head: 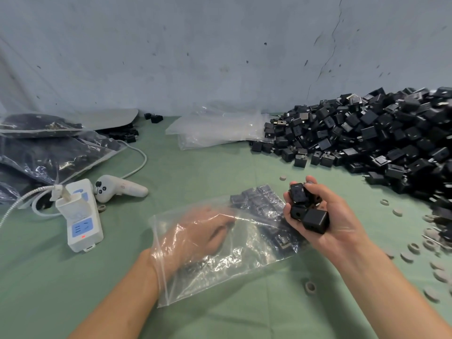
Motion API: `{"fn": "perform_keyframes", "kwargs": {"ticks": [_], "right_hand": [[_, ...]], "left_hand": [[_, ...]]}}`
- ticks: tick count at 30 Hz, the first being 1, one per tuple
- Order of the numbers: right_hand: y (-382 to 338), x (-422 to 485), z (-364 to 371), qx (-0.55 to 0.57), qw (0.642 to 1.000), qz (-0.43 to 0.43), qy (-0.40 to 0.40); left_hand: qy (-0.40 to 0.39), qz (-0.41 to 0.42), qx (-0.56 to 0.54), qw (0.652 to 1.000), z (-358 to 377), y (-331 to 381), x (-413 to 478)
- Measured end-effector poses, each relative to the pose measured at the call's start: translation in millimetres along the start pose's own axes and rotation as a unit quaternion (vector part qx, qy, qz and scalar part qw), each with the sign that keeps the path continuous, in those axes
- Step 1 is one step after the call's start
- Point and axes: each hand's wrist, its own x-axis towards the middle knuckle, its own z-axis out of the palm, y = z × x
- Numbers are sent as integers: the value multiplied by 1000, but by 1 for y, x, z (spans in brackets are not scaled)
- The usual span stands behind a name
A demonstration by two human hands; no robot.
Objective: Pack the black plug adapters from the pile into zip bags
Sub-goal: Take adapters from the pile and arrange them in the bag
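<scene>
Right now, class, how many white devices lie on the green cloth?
2: a power strip with a plug in it, left of the clear bag, and a handheld controller just behind the strip, to its right. Others may be hidden.

The left forearm [122, 297] is extended from the near left into the mouth of the zip bag [220, 265]. The left hand [195, 237] is seen inside the bag, palm down, fingers stretched loosely toward its far end, outline blurred by plastic. The right forearm [391, 277] is raised from the near right. The right hand [340, 216] is held palm up just beside the bag's right edge, fingers curled round several plug adapters [308, 211].
</scene>
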Motion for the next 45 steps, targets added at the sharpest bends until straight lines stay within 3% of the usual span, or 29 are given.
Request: {"fn": "perform_keyframes", "kwargs": {"ticks": [4,10,15,21,26,33,36,40,42,45], "right_hand": [[-2,-2,0,-4,1000,-7,1],[-2,-2,1,-2,1000,-3,4],[-2,-1,2,-5,1000,-4,7],[-2,-2,-1,-1,1000,-5,4],[-1,-5,-1,8,1000,1,6],[3,-7,2,23,1000,12,6],[5,-9,5,34,999,23,-6],[10,-13,16,46,997,37,-39],[19,-18,24,39,996,54,-64],[39,-25,35,16,989,93,-114]], "left_hand": [[-35,33,68,997,-13,5,1],[-105,97,15,990,-26,30,12],[-175,19,29,984,-28,54,14],[-199,41,-14,979,-35,57,18],[-98,-47,60,992,-28,29,-10],[-5,-124,-126,984,-80,3,-61],[127,-167,-80,975,-105,2,-81],[324,-218,-134,911,-128,10,-92],[341,-198,-158,905,-131,22,-88],[284,-130,-181,932,-121,47,-76]]}}
